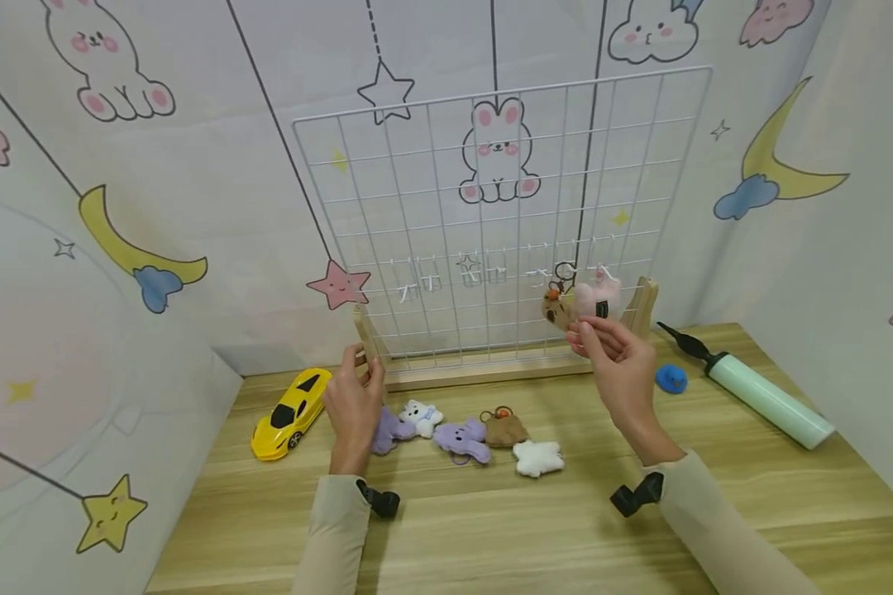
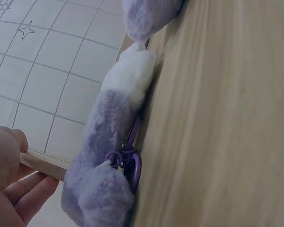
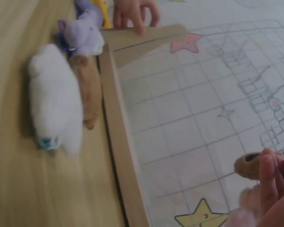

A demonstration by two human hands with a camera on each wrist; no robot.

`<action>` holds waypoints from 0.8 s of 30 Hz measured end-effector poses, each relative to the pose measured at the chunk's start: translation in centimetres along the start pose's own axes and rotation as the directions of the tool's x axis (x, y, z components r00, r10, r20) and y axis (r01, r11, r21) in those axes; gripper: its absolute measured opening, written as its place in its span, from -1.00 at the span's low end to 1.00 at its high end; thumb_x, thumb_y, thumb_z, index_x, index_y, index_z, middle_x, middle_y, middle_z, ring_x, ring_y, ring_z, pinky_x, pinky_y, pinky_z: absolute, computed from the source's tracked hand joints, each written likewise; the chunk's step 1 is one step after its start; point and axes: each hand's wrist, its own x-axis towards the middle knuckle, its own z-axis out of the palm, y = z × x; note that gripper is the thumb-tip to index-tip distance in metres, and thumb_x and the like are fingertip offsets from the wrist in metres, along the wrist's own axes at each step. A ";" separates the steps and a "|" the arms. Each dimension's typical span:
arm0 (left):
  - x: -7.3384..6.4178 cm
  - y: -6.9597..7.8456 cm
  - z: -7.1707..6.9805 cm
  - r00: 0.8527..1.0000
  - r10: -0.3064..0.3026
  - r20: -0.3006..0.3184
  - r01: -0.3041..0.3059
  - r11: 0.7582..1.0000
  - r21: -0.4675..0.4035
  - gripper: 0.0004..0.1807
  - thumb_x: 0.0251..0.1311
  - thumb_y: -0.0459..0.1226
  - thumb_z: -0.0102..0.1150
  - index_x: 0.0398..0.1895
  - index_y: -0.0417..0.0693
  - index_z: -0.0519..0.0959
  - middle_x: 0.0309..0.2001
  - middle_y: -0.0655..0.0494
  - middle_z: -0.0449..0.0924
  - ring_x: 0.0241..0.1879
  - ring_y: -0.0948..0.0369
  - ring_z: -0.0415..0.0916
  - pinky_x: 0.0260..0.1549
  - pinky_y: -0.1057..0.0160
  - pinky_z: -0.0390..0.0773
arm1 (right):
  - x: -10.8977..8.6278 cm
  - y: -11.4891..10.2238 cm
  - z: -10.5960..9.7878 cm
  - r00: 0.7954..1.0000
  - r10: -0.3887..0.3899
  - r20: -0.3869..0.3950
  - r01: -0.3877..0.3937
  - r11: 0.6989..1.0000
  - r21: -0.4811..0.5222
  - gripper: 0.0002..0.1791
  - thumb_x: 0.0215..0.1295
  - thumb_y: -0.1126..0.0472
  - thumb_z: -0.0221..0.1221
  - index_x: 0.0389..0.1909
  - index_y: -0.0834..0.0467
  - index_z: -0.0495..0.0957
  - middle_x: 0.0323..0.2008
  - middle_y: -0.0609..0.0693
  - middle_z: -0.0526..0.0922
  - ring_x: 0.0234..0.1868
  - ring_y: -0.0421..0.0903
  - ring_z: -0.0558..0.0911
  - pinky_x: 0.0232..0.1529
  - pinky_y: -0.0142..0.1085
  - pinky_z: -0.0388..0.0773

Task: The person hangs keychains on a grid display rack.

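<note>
My left hand (image 1: 353, 401) grips the left wooden foot (image 2: 45, 165) of a white wire grid rack (image 1: 427, 198), thumb on one side and fingers on the other. At the rack's right side, the fingertips of my right hand (image 1: 625, 372) pinch a brown plush keychain (image 1: 556, 309) with an orange piece on its head; its ring is near a hook. Right beside it is a pink plush (image 1: 595, 296) with a black patch, partly behind the fingers. In front of the rack lie purple plushes (image 1: 461, 438), white plushes (image 1: 539, 457) and another brown plush (image 1: 506, 430).
Several small white hooks (image 1: 469, 273) hang in a row across the rack. A yellow toy car (image 1: 290, 413) stands at the left. To the right are a blue toy (image 1: 671, 378) and a pale green pump (image 1: 770, 397) with a black nozzle. Patterned cloth walls (image 1: 193, 330) surround the wooden tabletop (image 1: 491, 529).
</note>
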 end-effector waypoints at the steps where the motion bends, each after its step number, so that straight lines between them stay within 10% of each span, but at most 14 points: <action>1: 0.0 0.0 0.0 1.000 -0.001 0.002 0.001 1.000 0.002 -0.64 0.47 -0.14 0.37 0.21 -0.09 0.67 -0.02 -0.22 0.85 -0.23 -0.06 0.87 -0.25 -0.16 0.81 | -0.4 0.2 -0.2 1.000 -0.016 0.017 0.016 0.999 -0.032 -0.70 0.57 0.19 0.29 0.10 0.32 0.74 -0.09 0.20 0.87 -0.16 -0.23 0.87 -0.10 -0.34 0.79; 8: 0.0 -0.1 0.2 1.000 -0.002 -0.004 0.002 1.000 0.012 -0.64 0.46 -0.14 0.38 0.19 -0.09 0.67 -0.03 -0.21 0.85 -0.24 -0.06 0.87 -0.29 -0.15 0.79 | -3.3 2.3 -1.4 0.985 0.051 0.162 -0.013 0.974 -0.226 -0.71 0.57 0.15 0.30 0.06 0.30 0.76 -0.18 0.21 0.86 -0.24 -0.30 0.84 -0.15 -0.43 0.78; 13: 0.1 -0.1 0.0 1.000 -0.002 -0.004 0.002 1.000 0.004 -0.65 0.46 -0.16 0.38 0.20 -0.10 0.67 -0.03 -0.21 0.85 -0.23 -0.06 0.88 -0.25 -0.16 0.81 | -3.8 3.9 -0.8 0.927 0.195 0.320 -0.089 0.944 -0.318 -0.71 0.57 0.10 0.31 0.06 0.25 0.76 -0.21 0.09 0.88 -0.27 -0.24 0.84 -0.18 -0.43 0.76; 17: 0.2 -0.1 -0.1 1.000 -0.004 -0.006 0.004 1.000 0.001 -0.64 0.48 -0.15 0.36 0.21 -0.10 0.67 -0.03 -0.21 0.85 -0.23 -0.07 0.88 -0.22 -0.17 0.81 | -3.3 4.2 -0.1 0.831 0.254 0.494 -0.034 0.911 -0.411 -0.77 0.55 0.11 0.33 -0.01 0.18 0.79 -0.24 -0.03 0.87 -0.27 -0.22 0.81 -0.19 -0.38 0.75; 24: 0.1 0.1 0.0 1.000 -0.004 0.010 0.004 1.000 -0.002 -0.63 0.48 -0.13 0.35 0.22 -0.10 0.67 -0.02 -0.21 0.85 -0.23 -0.07 0.88 -0.30 -0.17 0.78 | -3.0 3.9 -1.1 0.580 0.312 0.752 0.140 0.872 -0.469 -0.89 0.47 0.03 0.41 -0.17 -0.03 0.79 -0.29 -0.21 0.78 -0.26 -0.32 0.69 -0.18 -0.36 0.70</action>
